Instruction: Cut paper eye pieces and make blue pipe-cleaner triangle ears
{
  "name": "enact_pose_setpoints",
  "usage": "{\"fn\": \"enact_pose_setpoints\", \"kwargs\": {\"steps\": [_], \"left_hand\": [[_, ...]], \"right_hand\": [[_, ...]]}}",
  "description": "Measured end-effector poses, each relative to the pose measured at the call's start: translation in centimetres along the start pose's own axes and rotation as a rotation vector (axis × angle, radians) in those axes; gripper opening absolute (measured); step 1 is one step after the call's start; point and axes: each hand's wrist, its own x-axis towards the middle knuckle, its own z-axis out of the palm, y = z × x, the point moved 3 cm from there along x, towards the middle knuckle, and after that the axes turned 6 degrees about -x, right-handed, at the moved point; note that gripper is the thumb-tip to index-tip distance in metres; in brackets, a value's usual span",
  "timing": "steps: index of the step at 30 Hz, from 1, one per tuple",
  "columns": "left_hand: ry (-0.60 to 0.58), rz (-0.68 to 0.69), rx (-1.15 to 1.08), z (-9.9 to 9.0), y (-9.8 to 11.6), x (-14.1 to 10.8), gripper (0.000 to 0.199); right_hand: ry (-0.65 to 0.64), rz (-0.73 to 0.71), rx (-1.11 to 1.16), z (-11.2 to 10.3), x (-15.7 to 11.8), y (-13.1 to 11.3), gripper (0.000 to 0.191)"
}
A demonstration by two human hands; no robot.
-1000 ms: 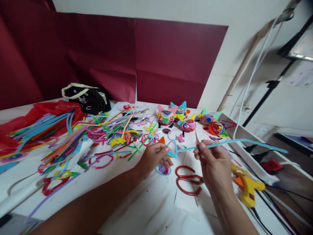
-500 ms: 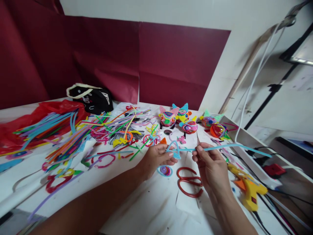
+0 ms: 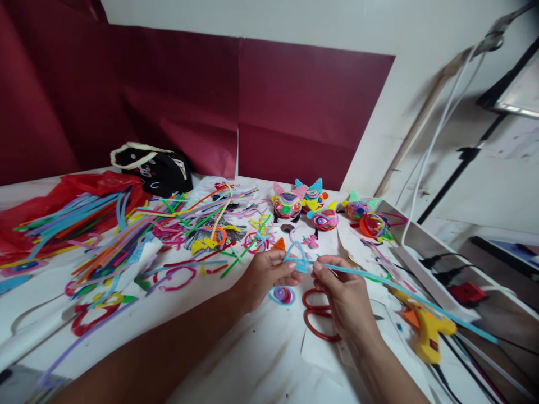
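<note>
A light blue pipe cleaner (image 3: 404, 289) runs between both hands, its long free end trailing to the right over the glue gun. Its other end is bent into a small triangle with wound rows at the base, pinched by my left hand (image 3: 266, 276). Close beside it, my right hand (image 3: 346, 289) pinches the straight part between thumb and fingers. Below the hands lie red-handled scissors (image 3: 316, 328), partly hidden by my right hand, and a coiled purple, red and blue disc (image 3: 283, 294). An orange cone (image 3: 278, 244) sits just behind my left hand.
Several colourful animal heads (image 3: 288, 205) stand at the back. Loose pipe cleaners (image 3: 105, 247) and a red plastic bag (image 3: 101, 184) spread across the left, near a black bag (image 3: 162, 173). A yellow glue gun (image 3: 433, 331) and a white cable tray (image 3: 429, 276) are on the right.
My right hand has moved left, closer to my left hand along the pipe cleaner. The free end has swung down toward the lower right. My left hand keeps its pinch.
</note>
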Motion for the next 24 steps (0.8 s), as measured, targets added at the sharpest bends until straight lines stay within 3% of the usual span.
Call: {"fn": "enact_pose_setpoints", "kwargs": {"steps": [10, 24], "left_hand": [[-0.088, -0.012, -0.083, 0.25, -0.22, 0.03, 0.026], [-0.078, -0.020, -0.120, 0.25, -0.63, 0.19, 0.024]], "right_hand": [[0.054, -0.036, -0.111, -0.25, -0.01, -0.13, 0.029], [0.034, 0.009, -0.123, 0.18, -0.07, 0.29, 0.031]]}}
